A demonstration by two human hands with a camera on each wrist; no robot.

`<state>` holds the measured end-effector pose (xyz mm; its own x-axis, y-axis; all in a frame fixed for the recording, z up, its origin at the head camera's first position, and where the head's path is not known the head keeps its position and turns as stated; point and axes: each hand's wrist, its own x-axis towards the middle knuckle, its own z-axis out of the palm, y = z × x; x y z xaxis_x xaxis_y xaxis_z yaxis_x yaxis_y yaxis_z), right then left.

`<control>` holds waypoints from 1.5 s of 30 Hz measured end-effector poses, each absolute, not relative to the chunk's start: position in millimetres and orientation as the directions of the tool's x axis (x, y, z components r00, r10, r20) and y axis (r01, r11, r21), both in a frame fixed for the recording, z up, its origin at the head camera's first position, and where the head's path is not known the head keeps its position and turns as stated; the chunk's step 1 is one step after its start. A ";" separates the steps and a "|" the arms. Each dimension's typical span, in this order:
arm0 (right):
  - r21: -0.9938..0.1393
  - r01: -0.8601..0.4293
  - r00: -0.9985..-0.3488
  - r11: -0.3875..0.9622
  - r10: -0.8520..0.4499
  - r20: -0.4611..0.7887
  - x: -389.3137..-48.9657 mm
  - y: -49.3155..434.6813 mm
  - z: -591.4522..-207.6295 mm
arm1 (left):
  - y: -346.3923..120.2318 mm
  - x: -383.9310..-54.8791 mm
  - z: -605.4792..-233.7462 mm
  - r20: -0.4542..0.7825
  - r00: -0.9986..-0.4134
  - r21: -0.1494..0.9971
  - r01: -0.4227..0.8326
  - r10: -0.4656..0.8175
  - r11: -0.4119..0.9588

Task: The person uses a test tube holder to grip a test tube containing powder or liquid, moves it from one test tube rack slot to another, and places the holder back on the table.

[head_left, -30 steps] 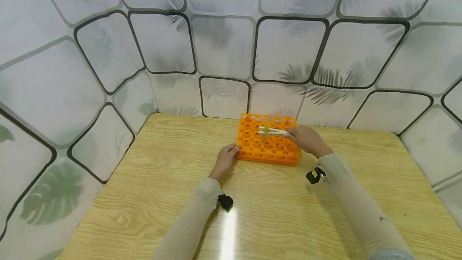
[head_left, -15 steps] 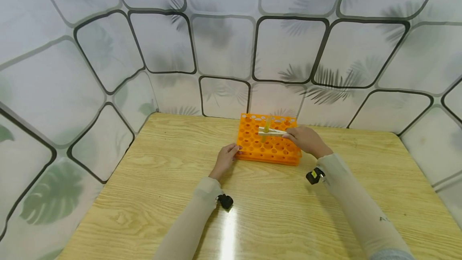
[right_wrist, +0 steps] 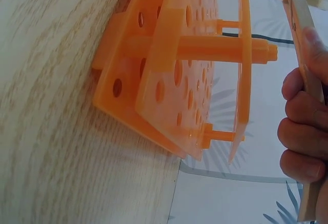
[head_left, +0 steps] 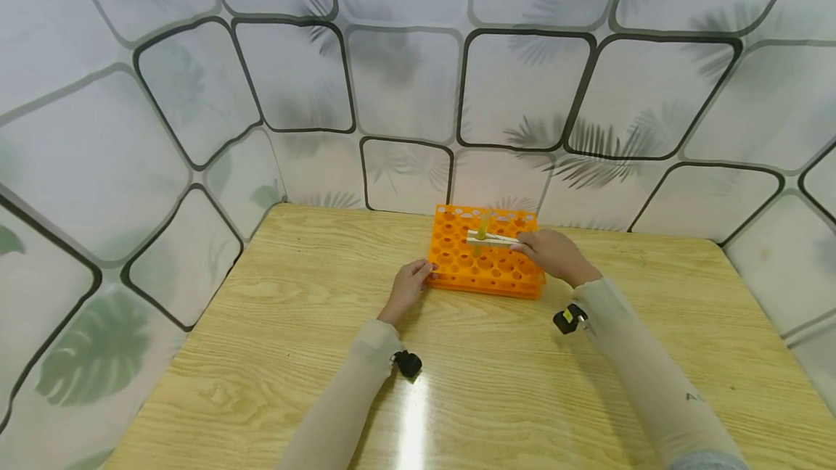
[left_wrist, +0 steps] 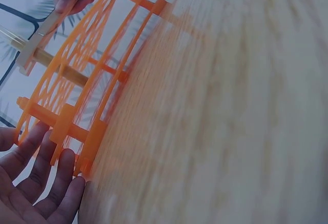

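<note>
An orange test tube rack [head_left: 483, 285] stands on the table with rows of round holes in its plates. My left hand [head_left: 408, 285] holds the rack's near left corner, and in the left wrist view its thumb and fingers [left_wrist: 33, 142] are at the end of the top plate. A test tube [head_left: 484, 223] with yellow liquid stands in one hole, its upper part above the top plate. My right hand [head_left: 555, 256] grips a wooden test tube clamp [head_left: 499, 239] from the right. The clamp's jaws lie around the tube, above the rack, as the left wrist view shows.
The wood-grain table [head_left: 326, 274] ends at a patterned wall covering [head_left: 405, 85] close behind the rack. Small black cameras hang at the left cuff [head_left: 408, 364] and the right cuff [head_left: 570, 318].
The wooden clamp has shifted very slightly to the left. The left hand, the rack and the tube stay where they were.
</note>
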<state>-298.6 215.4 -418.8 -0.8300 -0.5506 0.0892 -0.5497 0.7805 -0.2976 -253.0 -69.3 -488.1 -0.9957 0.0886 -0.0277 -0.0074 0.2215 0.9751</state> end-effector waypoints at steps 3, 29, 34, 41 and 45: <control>-0.296 -0.550 -0.830 0.781 -0.550 0.090 -298.3 215.0 -418.3 | -69.8 -253.5 -488.8 -0.025 -0.995 0.977 -0.004 0.096 0.215; -0.206 -0.590 -0.806 0.781 -0.583 0.100 -299.4 214.2 -413.6 | -72.0 -256.5 -488.0 -0.046 -0.993 0.981 -0.025 0.107 0.194; -0.182 -0.601 -0.799 0.778 -0.592 0.108 -295.6 214.1 -411.1 | -76.7 -265.8 -506.4 0.006 -0.990 0.985 0.030 0.141 0.169; -0.175 -0.592 -0.806 0.787 -0.584 0.101 -293.2 213.8 -411.6 | -72.1 -254.6 -488.6 -0.065 -0.992 0.980 -0.044 0.104 0.194; -0.175 -0.593 -0.805 0.786 -0.585 0.099 -294.1 213.8 -411.1 | -71.0 -242.7 -466.6 -0.046 -0.991 0.981 -0.021 0.125 0.195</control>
<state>-294.1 213.8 -411.1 -0.8047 -0.5853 0.0988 -0.5931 0.7860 -0.1746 -242.7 -71.0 -466.6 -0.9910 0.1254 -0.0463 -0.0212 0.1950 0.9806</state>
